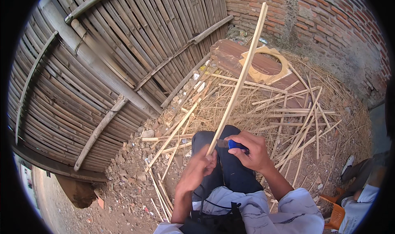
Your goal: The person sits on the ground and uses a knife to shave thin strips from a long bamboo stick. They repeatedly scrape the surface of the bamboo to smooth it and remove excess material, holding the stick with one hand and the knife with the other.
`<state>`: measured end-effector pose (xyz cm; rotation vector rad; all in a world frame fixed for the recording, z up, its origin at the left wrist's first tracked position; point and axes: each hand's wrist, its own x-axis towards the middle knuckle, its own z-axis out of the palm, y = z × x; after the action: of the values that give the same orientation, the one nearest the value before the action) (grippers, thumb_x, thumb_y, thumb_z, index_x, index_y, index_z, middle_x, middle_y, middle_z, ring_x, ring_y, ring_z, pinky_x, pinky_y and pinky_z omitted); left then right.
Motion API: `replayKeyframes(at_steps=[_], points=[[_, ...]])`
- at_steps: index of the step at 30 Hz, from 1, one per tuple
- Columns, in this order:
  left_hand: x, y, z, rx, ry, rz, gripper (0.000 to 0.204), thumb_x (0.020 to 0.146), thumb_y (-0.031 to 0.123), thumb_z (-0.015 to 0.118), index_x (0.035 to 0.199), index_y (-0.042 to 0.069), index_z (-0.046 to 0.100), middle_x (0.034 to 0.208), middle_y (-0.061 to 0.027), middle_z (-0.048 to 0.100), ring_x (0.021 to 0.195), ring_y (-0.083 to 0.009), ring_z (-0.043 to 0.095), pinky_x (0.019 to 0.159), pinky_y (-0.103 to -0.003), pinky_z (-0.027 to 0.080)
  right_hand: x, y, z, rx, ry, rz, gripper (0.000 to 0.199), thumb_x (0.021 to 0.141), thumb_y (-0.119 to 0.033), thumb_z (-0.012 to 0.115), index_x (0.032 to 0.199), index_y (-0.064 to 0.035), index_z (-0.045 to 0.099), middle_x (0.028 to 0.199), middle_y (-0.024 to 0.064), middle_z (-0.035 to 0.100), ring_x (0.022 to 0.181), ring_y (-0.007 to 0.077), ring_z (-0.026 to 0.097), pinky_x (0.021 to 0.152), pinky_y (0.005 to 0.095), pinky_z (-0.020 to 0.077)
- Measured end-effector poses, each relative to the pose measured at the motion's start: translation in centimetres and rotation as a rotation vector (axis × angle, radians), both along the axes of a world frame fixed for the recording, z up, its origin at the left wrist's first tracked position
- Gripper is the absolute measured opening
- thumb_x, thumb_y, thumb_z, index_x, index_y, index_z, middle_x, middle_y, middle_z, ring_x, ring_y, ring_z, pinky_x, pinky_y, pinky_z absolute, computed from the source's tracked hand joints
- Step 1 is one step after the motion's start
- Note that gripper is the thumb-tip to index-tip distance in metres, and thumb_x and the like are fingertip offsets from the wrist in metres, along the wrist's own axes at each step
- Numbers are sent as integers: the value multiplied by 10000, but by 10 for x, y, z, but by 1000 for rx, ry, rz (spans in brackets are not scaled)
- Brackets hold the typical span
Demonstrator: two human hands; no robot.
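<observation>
My left hand (198, 168) is closed round the lower end of a long, pale bamboo strip (242, 77). The strip slants up and away to the right, its far end high above the ground. My right hand (252, 149) is wrapped round the blue handle of a knife (238, 146). Its short, wide blade points left and meets or nearly meets the strip just above my left hand; I cannot tell whether it touches. Both hands are over my dark-trousered knees (238, 172).
Many split bamboo strips (306, 139) lie on straw and rubble ahead and right. Beyond them, a ring-shaped tan piece (279, 65) rests on a brown board (226, 54). A bamboo wall (135, 36) stands left, a brick wall (329, 24) behind. Another person (364, 188) sits at right by an orange chair (336, 215).
</observation>
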<state>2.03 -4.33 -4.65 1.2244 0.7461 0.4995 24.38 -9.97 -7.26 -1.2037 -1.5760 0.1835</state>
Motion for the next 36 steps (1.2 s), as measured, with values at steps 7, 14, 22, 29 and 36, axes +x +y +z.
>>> replayKeyframes(at_steps=[7,14,22,29,36], points=[[3,-5,-1,460,93,3,275,1140,276,511,1220,24,585,812,-66,556,717,-179,547,651,-383,458,-10,3,8,95,-185,-74,323,893,-350,850,1109,-116,795,751,23,648,595,202,644,501,341,491],[6,-9,1,572,254,55,369,1173,346,463,1149,2,594,799,-171,625,704,-375,635,643,-457,470,-18,4,6,124,-273,-117,342,875,-383,849,1088,-121,796,700,7,588,575,189,617,488,348,479],[16,-16,6,712,328,185,334,1168,270,474,1118,-25,623,809,-324,619,807,-584,604,635,-559,450,-19,5,7,131,-300,-174,321,874,-389,848,1065,-135,798,693,-1,596,571,190,615,495,337,473],[11,-17,1,783,424,155,278,1155,249,503,1161,4,635,811,-332,633,818,-589,620,626,-586,450,-19,1,-2,149,-333,-210,310,873,-398,855,1035,-138,802,682,-10,598,560,181,606,499,329,468],[8,-17,-3,770,426,118,258,1152,249,509,1200,25,627,787,-333,636,790,-583,625,604,-608,444,-17,-2,-7,157,-334,-241,317,868,-407,863,1024,-138,802,677,-19,596,550,178,590,499,330,459]])
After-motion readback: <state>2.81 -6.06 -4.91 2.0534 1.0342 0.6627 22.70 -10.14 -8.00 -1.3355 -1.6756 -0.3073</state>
